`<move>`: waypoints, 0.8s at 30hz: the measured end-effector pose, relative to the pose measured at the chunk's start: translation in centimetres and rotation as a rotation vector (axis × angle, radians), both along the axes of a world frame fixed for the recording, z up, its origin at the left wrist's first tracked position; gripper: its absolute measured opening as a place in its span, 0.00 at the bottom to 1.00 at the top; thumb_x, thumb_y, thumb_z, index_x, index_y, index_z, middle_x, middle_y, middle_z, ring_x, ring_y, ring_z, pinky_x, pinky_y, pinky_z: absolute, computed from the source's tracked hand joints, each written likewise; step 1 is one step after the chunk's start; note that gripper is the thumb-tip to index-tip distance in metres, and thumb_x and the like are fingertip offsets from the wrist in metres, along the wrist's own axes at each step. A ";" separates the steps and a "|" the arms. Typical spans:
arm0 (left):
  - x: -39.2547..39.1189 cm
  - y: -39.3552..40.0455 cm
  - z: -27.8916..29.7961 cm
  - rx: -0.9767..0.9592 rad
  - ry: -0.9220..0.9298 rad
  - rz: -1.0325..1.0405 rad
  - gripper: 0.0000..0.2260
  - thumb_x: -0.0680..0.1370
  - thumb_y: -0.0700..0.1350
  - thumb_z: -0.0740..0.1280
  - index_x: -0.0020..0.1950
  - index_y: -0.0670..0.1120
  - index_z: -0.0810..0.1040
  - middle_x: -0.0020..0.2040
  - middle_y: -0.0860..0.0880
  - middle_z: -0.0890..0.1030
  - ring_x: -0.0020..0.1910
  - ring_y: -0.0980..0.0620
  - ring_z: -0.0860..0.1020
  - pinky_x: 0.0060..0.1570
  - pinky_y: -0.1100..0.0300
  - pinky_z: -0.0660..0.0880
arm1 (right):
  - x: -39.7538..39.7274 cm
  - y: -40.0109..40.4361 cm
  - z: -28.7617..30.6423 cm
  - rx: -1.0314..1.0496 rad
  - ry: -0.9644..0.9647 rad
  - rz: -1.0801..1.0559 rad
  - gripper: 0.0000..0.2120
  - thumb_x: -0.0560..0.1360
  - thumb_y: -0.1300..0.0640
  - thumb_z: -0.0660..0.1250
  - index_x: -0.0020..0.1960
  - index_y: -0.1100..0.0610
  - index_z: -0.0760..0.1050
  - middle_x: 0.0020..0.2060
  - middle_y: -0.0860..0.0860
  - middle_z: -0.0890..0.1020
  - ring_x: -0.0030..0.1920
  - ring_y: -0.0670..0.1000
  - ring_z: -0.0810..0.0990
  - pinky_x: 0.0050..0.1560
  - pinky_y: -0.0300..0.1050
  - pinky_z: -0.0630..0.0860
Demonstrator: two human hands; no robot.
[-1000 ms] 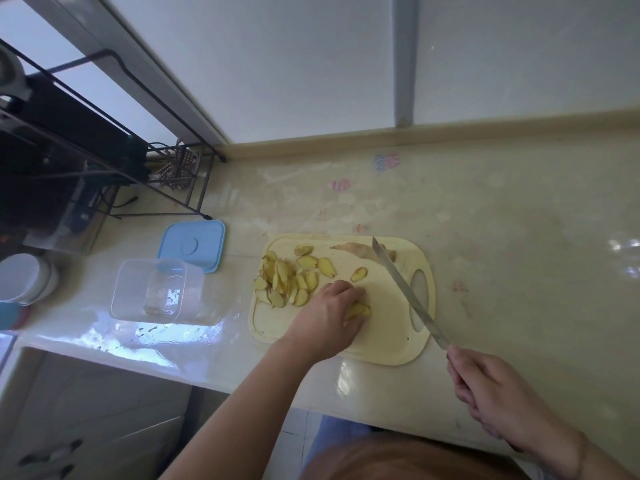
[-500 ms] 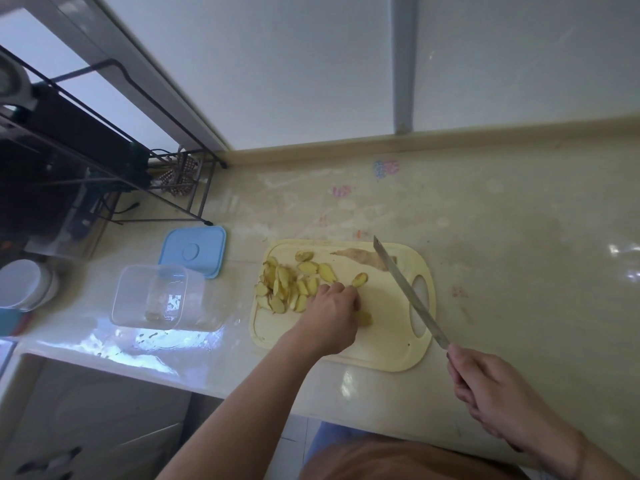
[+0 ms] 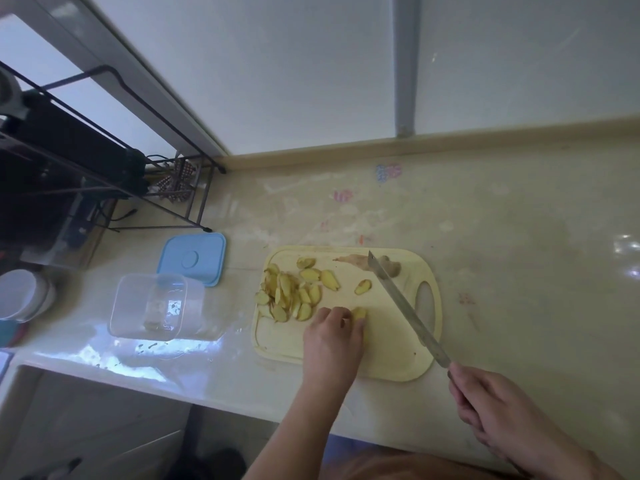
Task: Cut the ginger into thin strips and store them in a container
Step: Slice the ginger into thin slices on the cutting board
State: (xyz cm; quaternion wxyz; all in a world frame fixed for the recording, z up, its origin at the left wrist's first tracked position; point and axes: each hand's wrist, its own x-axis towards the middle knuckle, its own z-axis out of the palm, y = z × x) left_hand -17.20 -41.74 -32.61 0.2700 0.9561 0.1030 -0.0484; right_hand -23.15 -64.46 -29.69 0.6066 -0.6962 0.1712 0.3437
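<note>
A: Nearest us, our right hand stays wrapped round the handle of the knife, blade slanting up across the cutting board, much as it did a moment ago.

B: And our left hand?

A: A second back its curled fingers covered a small stack of ginger slices. Now the hand has pulled slightly toward us, and that ginger piece shows at the fingertips, which pinch or steady it against the board; we cannot tell which.

B: So we judge we are lining it up for the blade: strips come next, none cut yet.

A: Agreed. Just beyond lies the heap of ginger slices, with a stray slice apart to the right, and the peel and knob at the board's far edge.

B: Left of the board, the clear container sits with no ginger visible inside, its blue lid just behind it. Storing is well off.
</note>
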 end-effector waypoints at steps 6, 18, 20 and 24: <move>1.1 1.1 0.8 -0.153 0.184 0.084 0.10 0.82 0.46 0.66 0.61 0.46 0.82 0.44 0.56 0.80 0.41 0.66 0.75 0.38 0.78 0.70 | -1.3 0.5 0.2 0.034 0.091 -0.066 0.33 0.71 0.25 0.61 0.36 0.58 0.68 0.28 0.56 0.63 0.23 0.49 0.58 0.23 0.36 0.57; 2.6 3.4 0.6 -0.488 0.446 0.132 0.05 0.79 0.38 0.69 0.52 0.47 0.83 0.38 0.49 0.86 0.36 0.58 0.84 0.38 0.66 0.80 | -4.9 9.5 0.0 -0.236 -0.210 -0.417 0.26 0.68 0.53 0.75 0.17 0.55 0.66 0.11 0.48 0.66 0.19 0.51 0.65 0.23 0.34 0.62; 2.7 3.5 0.3 -0.501 0.423 0.096 0.05 0.78 0.37 0.70 0.51 0.46 0.83 0.37 0.49 0.86 0.35 0.59 0.84 0.36 0.68 0.78 | -6.8 10.4 -0.7 -0.092 -0.103 -0.288 0.30 0.73 0.36 0.65 0.17 0.49 0.67 0.16 0.51 0.69 0.19 0.52 0.67 0.27 0.36 0.68; 2.6 3.6 -0.1 -0.528 0.426 0.044 0.09 0.77 0.34 0.70 0.44 0.48 0.80 0.35 0.50 0.84 0.34 0.58 0.84 0.40 0.60 0.82 | -7.2 10.9 0.3 -0.111 0.033 -0.387 0.34 0.84 0.36 0.52 0.33 0.50 0.87 0.29 0.56 0.83 0.38 0.53 0.77 0.62 0.40 0.76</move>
